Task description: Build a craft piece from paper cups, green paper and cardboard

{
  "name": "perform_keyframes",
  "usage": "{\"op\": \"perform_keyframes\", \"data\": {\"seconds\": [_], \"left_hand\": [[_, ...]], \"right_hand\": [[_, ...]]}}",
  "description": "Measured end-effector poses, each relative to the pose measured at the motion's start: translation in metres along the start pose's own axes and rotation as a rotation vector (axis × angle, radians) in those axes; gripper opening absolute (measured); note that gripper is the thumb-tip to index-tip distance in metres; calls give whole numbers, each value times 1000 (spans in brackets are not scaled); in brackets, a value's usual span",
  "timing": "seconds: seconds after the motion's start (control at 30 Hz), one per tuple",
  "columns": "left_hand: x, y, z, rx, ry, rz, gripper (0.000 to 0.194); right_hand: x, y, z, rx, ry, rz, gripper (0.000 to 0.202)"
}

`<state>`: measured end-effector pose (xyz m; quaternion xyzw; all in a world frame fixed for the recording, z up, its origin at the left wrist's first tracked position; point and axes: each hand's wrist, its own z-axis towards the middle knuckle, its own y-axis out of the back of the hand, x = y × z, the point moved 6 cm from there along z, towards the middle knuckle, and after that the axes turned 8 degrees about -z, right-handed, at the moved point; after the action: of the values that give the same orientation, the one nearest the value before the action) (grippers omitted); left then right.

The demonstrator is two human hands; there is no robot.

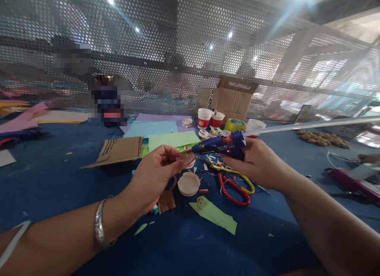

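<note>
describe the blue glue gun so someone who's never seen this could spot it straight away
On the blue table, find the person's right hand, opposite the left hand. It grips the glue gun, nozzle pointing toward the left hand. A lit red dot and long translucent stick behind it set it apart from the red and yellow scissor handles nearby.

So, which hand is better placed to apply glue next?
Probably the right hand: it grips the blue hot-glue gun, with the nozzle near a small brown piece that the left hand pinches.
</note>
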<state>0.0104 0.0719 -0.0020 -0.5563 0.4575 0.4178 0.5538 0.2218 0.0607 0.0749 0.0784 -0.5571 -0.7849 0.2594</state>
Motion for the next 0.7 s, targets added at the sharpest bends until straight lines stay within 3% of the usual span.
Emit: {"op": "perform_keyframes", "data": {"seconds": [0.7], "left_hand": [[1, 0, 1, 47, 22, 85, 38]], "right_hand": [[-1, -3, 2, 67, 9, -100, 49]]}}
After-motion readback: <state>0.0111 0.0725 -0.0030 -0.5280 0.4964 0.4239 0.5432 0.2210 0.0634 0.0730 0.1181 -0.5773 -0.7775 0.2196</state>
